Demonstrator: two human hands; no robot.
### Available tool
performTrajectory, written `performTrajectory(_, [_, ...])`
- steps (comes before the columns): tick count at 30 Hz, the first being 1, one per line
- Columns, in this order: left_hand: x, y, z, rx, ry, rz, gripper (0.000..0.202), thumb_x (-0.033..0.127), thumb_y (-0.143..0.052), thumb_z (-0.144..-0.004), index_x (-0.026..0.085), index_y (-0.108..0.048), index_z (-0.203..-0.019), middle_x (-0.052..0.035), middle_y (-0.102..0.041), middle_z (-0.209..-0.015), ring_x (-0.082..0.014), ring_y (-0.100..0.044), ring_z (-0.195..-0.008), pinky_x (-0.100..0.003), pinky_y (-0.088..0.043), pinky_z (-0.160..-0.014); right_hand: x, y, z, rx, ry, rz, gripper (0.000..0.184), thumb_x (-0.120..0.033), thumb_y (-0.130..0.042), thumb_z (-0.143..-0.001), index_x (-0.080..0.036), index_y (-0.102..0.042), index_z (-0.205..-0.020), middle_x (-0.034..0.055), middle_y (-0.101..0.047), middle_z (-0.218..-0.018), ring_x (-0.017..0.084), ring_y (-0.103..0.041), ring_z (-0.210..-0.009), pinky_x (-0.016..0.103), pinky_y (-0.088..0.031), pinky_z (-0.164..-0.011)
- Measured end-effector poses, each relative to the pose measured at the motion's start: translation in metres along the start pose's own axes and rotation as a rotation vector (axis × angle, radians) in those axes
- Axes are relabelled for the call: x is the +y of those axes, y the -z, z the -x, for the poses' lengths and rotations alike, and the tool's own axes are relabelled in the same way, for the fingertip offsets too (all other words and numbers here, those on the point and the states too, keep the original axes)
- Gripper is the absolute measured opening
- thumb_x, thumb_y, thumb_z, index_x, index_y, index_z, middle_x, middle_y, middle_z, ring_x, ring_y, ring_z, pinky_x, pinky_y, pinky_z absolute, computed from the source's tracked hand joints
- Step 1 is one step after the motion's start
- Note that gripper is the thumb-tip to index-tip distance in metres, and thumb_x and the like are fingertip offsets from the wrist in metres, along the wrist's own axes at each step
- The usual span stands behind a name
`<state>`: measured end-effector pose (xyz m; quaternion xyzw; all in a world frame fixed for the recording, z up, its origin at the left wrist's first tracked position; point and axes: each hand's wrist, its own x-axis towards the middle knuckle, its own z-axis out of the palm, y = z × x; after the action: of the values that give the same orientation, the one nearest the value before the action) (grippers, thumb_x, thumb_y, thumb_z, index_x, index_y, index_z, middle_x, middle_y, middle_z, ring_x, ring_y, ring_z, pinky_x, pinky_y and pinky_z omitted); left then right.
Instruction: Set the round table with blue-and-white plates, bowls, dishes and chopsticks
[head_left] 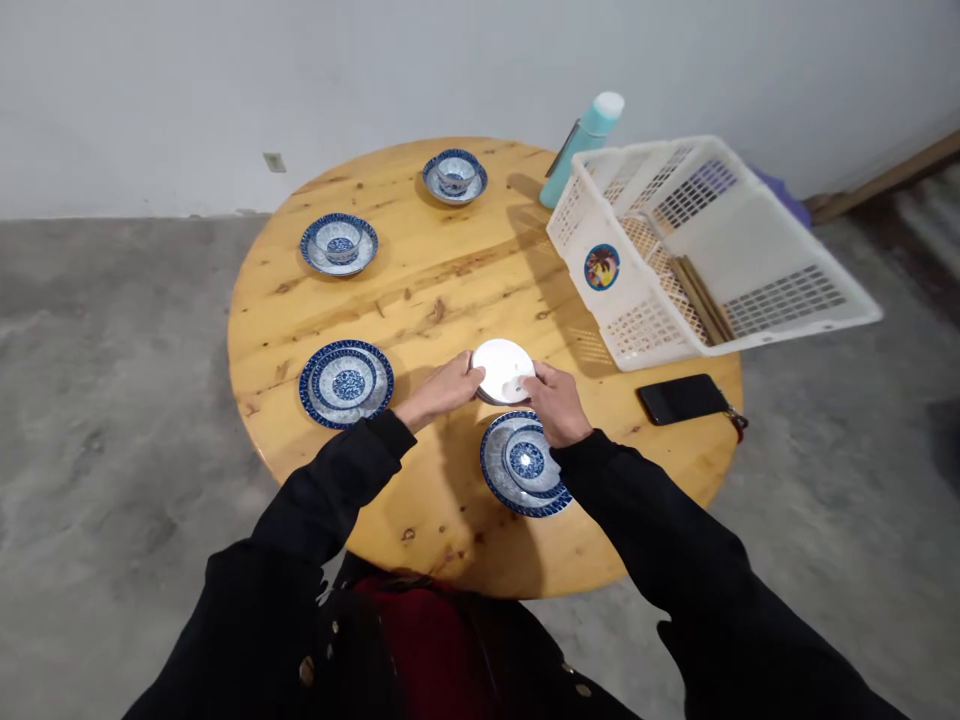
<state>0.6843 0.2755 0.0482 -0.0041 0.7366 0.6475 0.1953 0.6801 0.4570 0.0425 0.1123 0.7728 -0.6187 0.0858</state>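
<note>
Between my two hands is a small stack of white saucers, held above the table just beyond the nearest place setting. My left hand grips the stack's left edge, thumb on top. At its right edge, my right hand is closed with the thumb over the rim. Just below my right hand sits a blue-patterned plate with a matching bowl in it, partly covered by my right sleeve. Left of my left hand stands another plate with a bowl in it.
On the round wooden table are two more bowl-and-plate settings, one left and one at the back. A white plastic basket holding chopsticks tilts at the right. Behind it stands a turquoise flask; a phone lies near the right edge.
</note>
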Motion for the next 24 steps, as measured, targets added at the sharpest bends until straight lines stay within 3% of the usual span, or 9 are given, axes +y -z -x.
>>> performTrajectory(6, [-0.012,0.05,-0.065,-0.051,0.069,0.038,0.03,0.022,-0.056,-0.085,0.011,-0.06,-0.113,-0.0149,-0.068,-0.102,-0.0206,-0.061,-0.088,-0.032,-0.051,-0.079,0.0,-0.05,-0.055,0.084,-0.06,-0.043,0.027,-0.024,-0.053,-0.061,-0.014,-0.062,-0.083,0.0046,-0.064,-0.076,0.017,-0.062,-0.065,0.035,-0.06,-0.059])
performTrajectory(11, [-0.012,0.081,-0.102,-0.026,0.143,0.036,0.028,0.016,-0.054,-0.084,0.009,-0.059,-0.11,-0.015,-0.066,-0.101,-0.0191,-0.06,-0.084,-0.033,-0.05,-0.077,0.004,-0.084,-0.103,0.125,-0.088,-0.035,0.024,-0.02,-0.05,-0.06,-0.014,-0.061,-0.082,0.0053,-0.064,-0.076,0.018,-0.063,-0.069,0.032,-0.06,-0.057])
performTrajectory(18, [-0.022,0.106,-0.146,0.019,0.163,-0.054,0.025,0.013,-0.052,-0.08,0.01,-0.061,-0.103,-0.0115,-0.064,-0.09,-0.0173,-0.057,-0.079,-0.031,-0.049,-0.075,0.011,-0.112,-0.149,0.194,-0.117,-0.013,0.027,-0.014,-0.047,-0.062,-0.012,-0.063,-0.085,0.0077,-0.066,-0.081,0.017,-0.064,-0.071,0.035,-0.061,-0.063])
performTrajectory(24, [-0.04,0.116,-0.173,0.055,0.142,-0.056,0.02,0.012,-0.055,-0.077,0.009,-0.062,-0.095,-0.014,-0.065,-0.094,-0.0227,-0.057,-0.093,-0.036,-0.046,-0.087,0.02,-0.119,-0.167,0.194,-0.136,0.023,0.032,-0.013,-0.048,-0.064,-0.011,-0.065,-0.091,0.0081,-0.068,-0.083,0.016,-0.063,-0.069,0.031,-0.061,-0.06])
